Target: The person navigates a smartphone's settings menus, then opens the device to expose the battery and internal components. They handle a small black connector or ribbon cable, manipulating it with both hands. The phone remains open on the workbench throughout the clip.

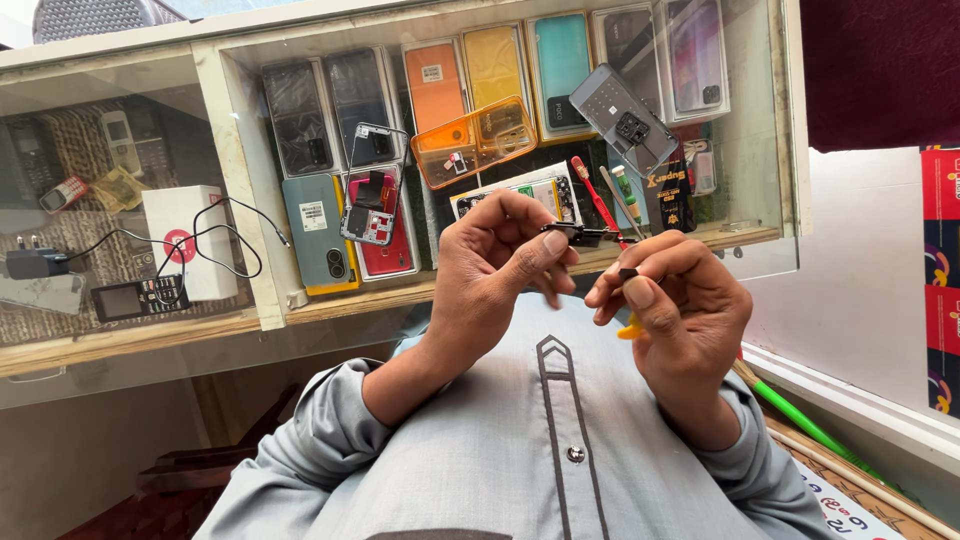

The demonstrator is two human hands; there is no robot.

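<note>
My left hand (492, 268) is raised in front of my chest and pinches a small dark metal phone part (570, 232) between thumb and forefinger. My right hand (678, 305) is just to its right, fingers curled, gripping a thin tool whose dark tip (628, 272) shows by the thumb and whose yellow end (629, 328) pokes out below the fingers. The two hands are close, nearly touching at the fingertips. Behind them lies a glass counter (520, 275) with phone pieces on it.
On and under the glass lie several phone backs and cases, an orange clear case (472, 140), a grey phone body (622, 118), a stripped phone frame (368, 208), screwdrivers (598, 200), a white box (185, 240), a keypad phone (138, 298). A green stick (810, 425) leans at right.
</note>
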